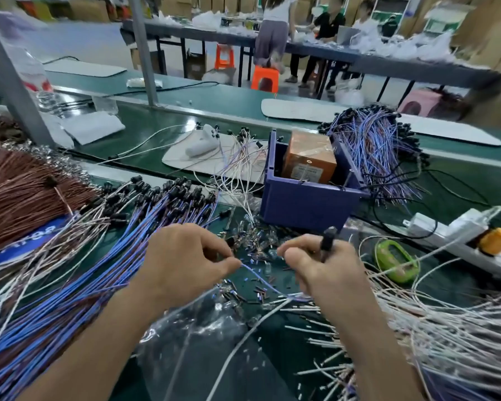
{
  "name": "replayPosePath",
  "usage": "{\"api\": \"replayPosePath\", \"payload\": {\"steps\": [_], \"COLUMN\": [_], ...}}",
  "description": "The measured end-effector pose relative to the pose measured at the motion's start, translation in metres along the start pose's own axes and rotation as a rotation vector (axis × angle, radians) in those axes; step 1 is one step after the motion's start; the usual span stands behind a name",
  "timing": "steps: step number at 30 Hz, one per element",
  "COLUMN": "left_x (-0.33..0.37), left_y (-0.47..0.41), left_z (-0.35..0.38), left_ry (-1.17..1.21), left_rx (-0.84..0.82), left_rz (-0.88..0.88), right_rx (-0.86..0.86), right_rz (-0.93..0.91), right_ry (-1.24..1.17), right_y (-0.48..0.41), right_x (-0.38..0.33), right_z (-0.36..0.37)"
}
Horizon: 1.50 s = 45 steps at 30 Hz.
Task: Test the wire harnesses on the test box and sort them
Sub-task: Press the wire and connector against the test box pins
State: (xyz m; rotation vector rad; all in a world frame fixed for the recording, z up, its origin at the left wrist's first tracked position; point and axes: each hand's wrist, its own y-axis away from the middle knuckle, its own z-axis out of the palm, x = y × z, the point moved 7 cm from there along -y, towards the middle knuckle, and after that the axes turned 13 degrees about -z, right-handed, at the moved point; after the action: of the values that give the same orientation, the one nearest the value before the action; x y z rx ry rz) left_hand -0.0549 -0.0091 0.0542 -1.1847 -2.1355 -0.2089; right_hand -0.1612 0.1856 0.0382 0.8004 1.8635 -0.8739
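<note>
Head view: in front of the blue bin, the left hand pinches a light, floppy blue wire harness in its fingers; the right hand grips a black connector, probably the firmer hold.

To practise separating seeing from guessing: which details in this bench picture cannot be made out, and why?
Head view only:
- Orange box: label print too small; base hidden by the bin wall.
- Wire pinched by the left hand: far end vanishes under the right hand.
- Connector in the right hand's grip: lower end covered by fingers.
- Blue card: lettering crossed by harness pile.
- Far people: blurred.
</note>
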Motion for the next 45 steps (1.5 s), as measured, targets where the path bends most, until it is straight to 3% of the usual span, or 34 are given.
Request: {"api": "replayPosePath", "payload": {"steps": [3,7,14,17,21,26,30,32,35,37,41,45], "left_x": [0.022,0.029,-0.017,-0.033,-0.037,-0.036,-0.050,-0.052,-0.033,-0.011,0.018,0.029], "left_y": [0.011,0.011,-0.014,-0.022,-0.022,-0.022,-0.023,-0.024,-0.012,-0.003,0.000,-0.002], "left_z": [0.014,0.016,0.003,0.002,0.009,0.008,-0.006,-0.015,-0.010,0.002,0.025,0.032], "left_ry": [0.085,0.157,0.514,0.771,0.857,0.878,1.003,0.879,0.507,0.481,0.935,0.912], "left_rx": [-0.058,-0.067,-0.121,-0.183,-0.219,-0.169,-0.032,0.061,0.126,0.061,-0.133,-0.221], "left_rz": [0.213,0.306,-0.132,-0.283,-0.351,-0.361,-0.448,-0.402,-0.278,-0.234,-0.269,-0.289], "right_rx": [-0.223,-0.367,-0.013,-0.034,-0.058,-0.028,0.086,0.140,0.127,0.085,-0.006,-0.086], "right_rz": [-0.121,-0.154,0.026,0.106,0.157,0.183,0.234,0.246,0.233,0.216,0.187,0.105], "right_ry": [0.254,0.126,-0.100,-0.204,-0.315,-0.445,-0.595,-0.701,-0.722,-0.659,-0.512,-0.510], "right_y": [0.006,0.010,0.002,0.003,0.006,0.006,0.006,0.005,0.007,0.007,0.008,0.007], "right_x": [-0.012,-0.019,0.001,0.005,0.007,0.009,0.016,0.017,0.015,0.013,0.008,0.001], "right_z": [0.029,0.042,-0.001,0.001,0.011,0.015,0.008,0.002,0.009,0.017,0.025,0.028]}}
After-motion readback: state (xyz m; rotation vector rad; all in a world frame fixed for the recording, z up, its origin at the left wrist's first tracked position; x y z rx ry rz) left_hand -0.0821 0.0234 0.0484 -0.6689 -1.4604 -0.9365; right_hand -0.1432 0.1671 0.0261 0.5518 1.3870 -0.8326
